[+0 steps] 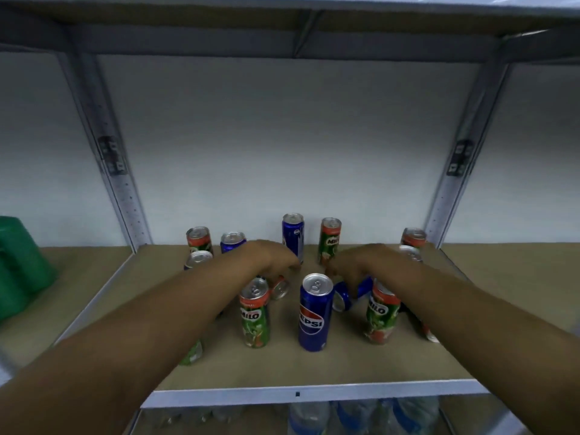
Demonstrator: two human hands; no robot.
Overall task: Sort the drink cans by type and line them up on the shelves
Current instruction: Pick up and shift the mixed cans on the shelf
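Several blue Pepsi cans and green Milo cans stand mixed on the brown shelf board [314,368]. A Pepsi can [314,312] stands upright at front centre, with a Milo can [255,313] to its left and another Milo can [381,312] to its right. My left hand [271,257] reaches over a can lying on its side [280,287] and closes on it. My right hand [351,265] grips a blue Pepsi can lying on its side [343,296]. At the back stand a Pepsi can [293,235] and a Milo can [329,240].
More cans stand at the back left [198,238] and back right [413,238]. Grey metal uprights [110,158] frame the bay. A green plastic object [22,265] sits on the neighbouring shelf at left. Water bottles [361,416] fill the shelf below.
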